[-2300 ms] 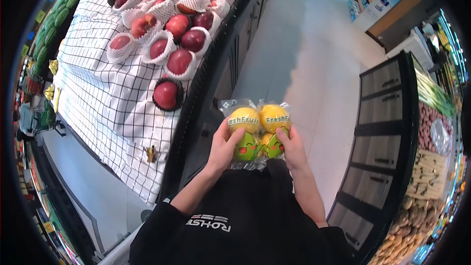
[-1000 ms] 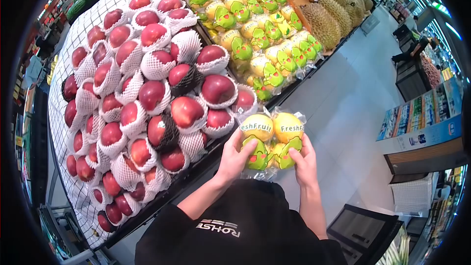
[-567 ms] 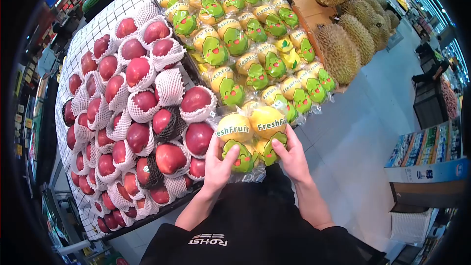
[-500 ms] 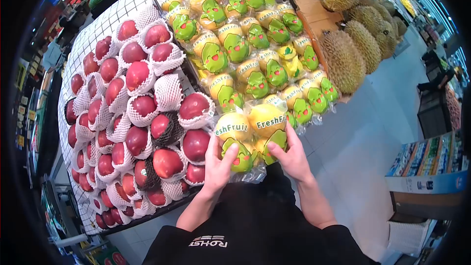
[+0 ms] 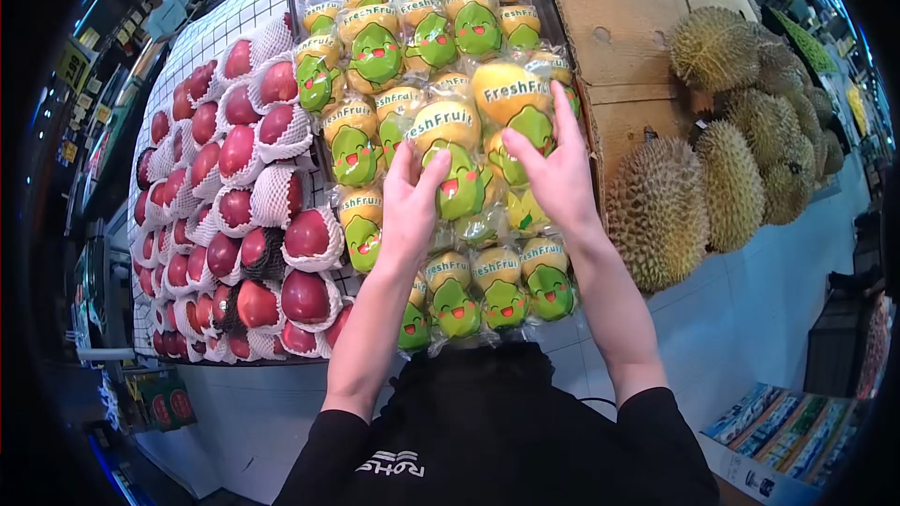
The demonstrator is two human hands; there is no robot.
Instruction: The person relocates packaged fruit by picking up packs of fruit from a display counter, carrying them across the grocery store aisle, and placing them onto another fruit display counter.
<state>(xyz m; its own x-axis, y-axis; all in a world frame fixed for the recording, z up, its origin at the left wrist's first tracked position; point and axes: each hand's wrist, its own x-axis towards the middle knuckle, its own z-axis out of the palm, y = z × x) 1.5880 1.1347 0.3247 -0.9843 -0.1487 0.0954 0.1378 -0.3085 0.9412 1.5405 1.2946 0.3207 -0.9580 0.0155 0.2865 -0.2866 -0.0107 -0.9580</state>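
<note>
Both hands on one clear pack of yellow fruit (image 5: 448, 125), printed lettering above, smiling green labels below. Left hand (image 5: 411, 209) grips the left side, thumb on the front; right hand (image 5: 560, 173) grips the right side, thumb and fingers spread wider, thumb across the front. Pack tilted, its right end farther off. It sits over the middle of a display of matching packs (image 5: 457, 305); whether it touches those beneath, cannot tell. To the left, red fruit (image 5: 307, 297), many in white foam nets, on a checked cloth (image 5: 225, 17). To the right, brown cardboard (image 5: 623, 61), then spiky fruit (image 5: 659, 215) in a cluster. Near side: black top (image 5: 497, 431), white lettering.
</note>
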